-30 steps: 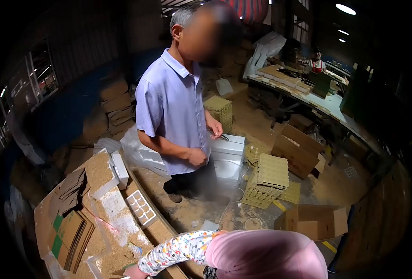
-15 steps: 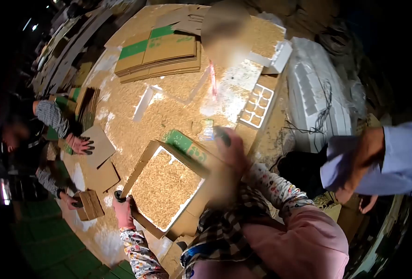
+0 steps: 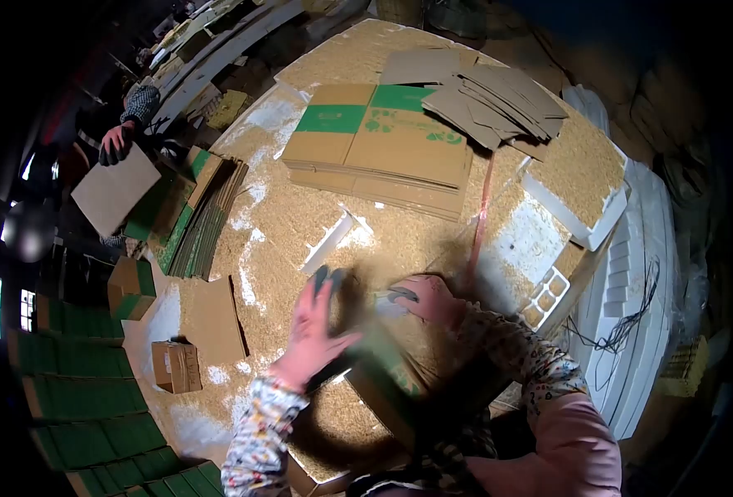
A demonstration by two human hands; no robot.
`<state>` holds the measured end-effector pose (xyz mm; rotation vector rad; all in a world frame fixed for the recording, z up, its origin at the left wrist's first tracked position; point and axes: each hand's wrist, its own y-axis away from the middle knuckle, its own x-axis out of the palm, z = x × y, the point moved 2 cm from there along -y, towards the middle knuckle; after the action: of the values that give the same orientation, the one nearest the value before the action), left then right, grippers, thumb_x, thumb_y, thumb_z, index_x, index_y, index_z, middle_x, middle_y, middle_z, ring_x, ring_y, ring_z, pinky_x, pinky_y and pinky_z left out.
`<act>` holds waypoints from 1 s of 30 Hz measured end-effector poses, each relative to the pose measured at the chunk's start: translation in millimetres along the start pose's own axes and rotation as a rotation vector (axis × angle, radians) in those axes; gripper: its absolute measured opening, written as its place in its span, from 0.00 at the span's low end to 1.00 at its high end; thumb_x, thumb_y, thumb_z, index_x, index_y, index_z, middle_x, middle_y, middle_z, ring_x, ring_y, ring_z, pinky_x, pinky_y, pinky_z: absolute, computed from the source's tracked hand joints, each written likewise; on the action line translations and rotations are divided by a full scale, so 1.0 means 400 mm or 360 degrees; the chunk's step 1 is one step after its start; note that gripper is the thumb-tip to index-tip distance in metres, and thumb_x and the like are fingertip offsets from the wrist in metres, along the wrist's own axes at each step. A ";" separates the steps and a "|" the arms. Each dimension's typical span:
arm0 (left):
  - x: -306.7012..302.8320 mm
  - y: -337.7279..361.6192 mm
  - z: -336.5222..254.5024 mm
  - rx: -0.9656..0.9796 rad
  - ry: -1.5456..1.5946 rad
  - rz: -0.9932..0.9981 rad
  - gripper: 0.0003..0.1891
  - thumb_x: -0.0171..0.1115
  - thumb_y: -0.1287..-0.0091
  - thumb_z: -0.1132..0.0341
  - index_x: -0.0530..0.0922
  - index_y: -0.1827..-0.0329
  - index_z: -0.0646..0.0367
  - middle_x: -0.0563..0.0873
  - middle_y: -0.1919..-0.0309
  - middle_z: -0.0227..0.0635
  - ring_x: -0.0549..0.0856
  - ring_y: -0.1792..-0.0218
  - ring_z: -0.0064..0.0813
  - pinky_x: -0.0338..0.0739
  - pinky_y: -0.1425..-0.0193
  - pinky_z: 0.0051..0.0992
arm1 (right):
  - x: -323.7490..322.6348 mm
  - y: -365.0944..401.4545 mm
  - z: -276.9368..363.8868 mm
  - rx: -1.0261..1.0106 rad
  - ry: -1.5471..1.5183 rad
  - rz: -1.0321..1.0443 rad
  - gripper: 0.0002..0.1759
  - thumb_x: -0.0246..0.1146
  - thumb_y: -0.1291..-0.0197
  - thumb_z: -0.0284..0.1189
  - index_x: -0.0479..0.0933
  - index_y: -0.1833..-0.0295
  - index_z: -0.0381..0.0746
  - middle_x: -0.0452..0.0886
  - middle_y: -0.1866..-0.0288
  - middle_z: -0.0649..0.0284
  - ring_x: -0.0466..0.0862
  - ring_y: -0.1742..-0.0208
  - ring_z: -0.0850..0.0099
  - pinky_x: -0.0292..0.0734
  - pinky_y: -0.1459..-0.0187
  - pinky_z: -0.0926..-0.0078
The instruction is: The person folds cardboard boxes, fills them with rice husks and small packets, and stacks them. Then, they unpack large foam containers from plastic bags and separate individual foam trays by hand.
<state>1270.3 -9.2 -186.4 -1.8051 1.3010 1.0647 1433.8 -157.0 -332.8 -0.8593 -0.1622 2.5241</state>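
Note:
In front of my body stands an open cardboard box [image 3: 387,402] with a green-printed flap, holding a white foam tray filled with sawdust [image 3: 337,422]. My left hand [image 3: 307,335], in a pink glove with dark fingertips, is raised over the box's far left side, fingers spread and nothing in it. Beyond the box, my right hand [image 3: 431,300], gloved alike, is low over the sawdust-strewn table [image 3: 284,232]. Its fingers are curled at a small pale item that is partly hidden and blurred.
Flat cartons [image 3: 375,141] are stacked at the back, with loose cardboard sheets [image 3: 499,103] over them. A foam tray with cells [image 3: 546,296] lies at right. Across the left side, another person's gloved hand [image 3: 116,142] holds a cardboard sheet [image 3: 116,190]. A small box [image 3: 176,366] stands nearer.
My left hand has left the box's left edge and risen, opening. My right hand now reaches beyond the box. The view has shifted. The other person's sheet is lifted off the table.

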 end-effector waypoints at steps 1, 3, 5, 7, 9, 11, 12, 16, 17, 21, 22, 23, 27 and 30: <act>0.078 -0.073 0.028 0.0130 -0.0075 0.0082 0.40 0.69 0.43 0.60 0.58 0.30 0.61 0.63 0.33 0.53 0.67 0.34 0.52 0.63 0.31 0.40 | 0.003 -0.050 0.000 -0.0093 -0.0017 0.0108 0.16 0.63 0.43 0.40 0.79 0.56 0.40 0.81 0.59 0.56 0.81 0.58 0.57 0.76 0.56 0.63; 0.180 -0.174 0.093 -0.0044 0.0273 0.0193 0.27 0.63 0.39 0.61 0.70 0.38 0.60 0.76 0.46 0.54 0.76 0.45 0.52 0.72 0.41 0.39 | -0.027 -0.125 -0.005 -0.0212 0.0083 -0.0120 0.23 0.65 0.45 0.45 0.79 0.51 0.39 0.80 0.55 0.53 0.80 0.55 0.54 0.75 0.53 0.62; 0.200 -0.223 0.136 -0.0193 0.0368 0.0192 0.20 0.61 0.38 0.61 0.75 0.44 0.59 0.81 0.54 0.53 0.80 0.52 0.51 0.76 0.47 0.38 | -0.192 -0.196 -0.050 -0.0226 0.0358 -0.0572 0.28 0.68 0.49 0.44 0.76 0.47 0.39 0.77 0.49 0.52 0.76 0.47 0.53 0.70 0.45 0.59; 0.217 -0.233 0.199 -0.0207 0.0400 0.0103 0.17 0.60 0.37 0.62 0.78 0.47 0.58 0.82 0.57 0.52 0.81 0.54 0.50 0.76 0.48 0.39 | -0.347 -0.281 -0.158 0.0060 0.1128 -0.1059 0.33 0.69 0.52 0.41 0.71 0.40 0.41 0.69 0.39 0.50 0.66 0.36 0.52 0.58 0.34 0.53; 0.236 -0.201 0.257 -0.0281 0.0420 0.0018 0.14 0.58 0.35 0.62 0.80 0.50 0.57 0.84 0.59 0.52 0.82 0.56 0.50 0.76 0.50 0.39 | -0.462 -0.337 -0.281 0.0405 0.1841 -0.0850 0.37 0.67 0.53 0.46 0.70 0.37 0.43 0.63 0.34 0.47 0.58 0.30 0.50 0.44 0.30 0.42; 0.228 -0.186 0.286 -0.0052 0.0130 -0.0317 0.12 0.58 0.35 0.66 0.81 0.52 0.60 0.84 0.63 0.49 0.82 0.60 0.46 0.76 0.53 0.38 | -0.531 -0.389 -0.354 0.0452 0.2058 -0.0418 0.14 0.57 0.45 0.34 0.78 0.56 0.41 0.73 0.45 0.52 0.67 0.38 0.54 0.52 0.33 0.46; 0.204 -0.184 0.288 -0.0100 0.0193 -0.0459 0.12 0.58 0.34 0.67 0.81 0.52 0.61 0.84 0.66 0.46 0.82 0.64 0.43 0.76 0.55 0.36 | -0.541 -0.416 -0.342 0.0277 0.2008 -0.0418 0.08 0.53 0.46 0.29 0.78 0.65 0.42 0.75 0.53 0.56 0.71 0.44 0.57 0.60 0.39 0.52; 0.085 -0.104 0.283 -0.0940 0.1021 -0.0439 0.10 0.60 0.33 0.69 0.82 0.54 0.63 0.80 0.78 0.27 0.73 0.76 0.17 0.70 0.69 0.20 | -0.534 -0.430 -0.231 -0.0198 0.1975 -0.0610 0.03 0.55 0.48 0.26 0.73 0.67 0.40 0.76 0.66 0.59 0.78 0.59 0.60 0.71 0.58 0.62; 0.061 -0.087 0.288 -0.0906 0.1110 -0.0556 0.10 0.60 0.33 0.68 0.82 0.54 0.64 0.78 0.79 0.23 0.70 0.77 0.12 0.67 0.72 0.17 | -0.511 -0.422 -0.101 -0.0263 0.1713 -0.0622 0.07 0.57 0.48 0.23 0.75 0.62 0.39 0.77 0.66 0.57 0.78 0.60 0.57 0.74 0.59 0.62; 0.045 0.050 0.325 -0.0971 0.1266 -0.0762 0.10 0.62 0.35 0.69 0.83 0.58 0.68 0.84 0.74 0.27 0.76 0.72 0.15 0.72 0.66 0.20 | -0.340 -0.339 0.193 -0.0340 0.0932 -0.0867 0.12 0.62 0.43 0.27 0.76 0.53 0.38 0.80 0.67 0.55 0.81 0.64 0.56 0.77 0.62 0.61; 0.022 0.080 0.310 -0.0973 0.1238 -0.0862 0.10 0.62 0.35 0.69 0.82 0.58 0.68 0.84 0.73 0.28 0.76 0.72 0.16 0.73 0.64 0.20 | -0.271 -0.321 0.224 -0.0429 0.0981 -0.0678 0.12 0.63 0.43 0.28 0.75 0.54 0.38 0.80 0.68 0.55 0.81 0.63 0.56 0.76 0.61 0.60; 0.002 0.118 0.289 -0.0967 0.1209 -0.0955 0.10 0.62 0.35 0.68 0.82 0.59 0.68 0.85 0.73 0.29 0.77 0.71 0.16 0.74 0.63 0.20 | -0.192 -0.299 0.242 -0.0514 0.1031 -0.0495 0.12 0.63 0.44 0.29 0.74 0.54 0.38 0.80 0.68 0.55 0.81 0.63 0.56 0.76 0.61 0.60; -0.129 0.364 0.035 -0.0269 0.0077 -0.1104 0.14 0.66 0.41 0.65 0.82 0.55 0.61 0.82 0.56 0.43 0.82 0.55 0.37 0.76 0.49 0.33 | 0.086 -0.151 0.323 -0.0339 0.0913 0.0245 0.12 0.65 0.45 0.33 0.70 0.64 0.38 0.79 0.70 0.52 0.80 0.65 0.50 0.75 0.63 0.59; 0.010 0.556 -0.037 -0.0164 -0.0477 -0.0043 0.26 0.65 0.44 0.52 0.77 0.46 0.58 0.78 0.51 0.40 0.75 0.46 0.38 0.65 0.36 0.39 | 0.166 -0.126 0.390 0.0235 0.0602 0.0683 0.23 0.71 0.53 0.41 0.78 0.59 0.35 0.82 0.63 0.48 0.82 0.60 0.52 0.76 0.56 0.62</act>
<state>1061.5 -87.3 -194.8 -1.6536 1.0560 1.3493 1313.4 -75.6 -232.1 -1.4090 0.3629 2.6426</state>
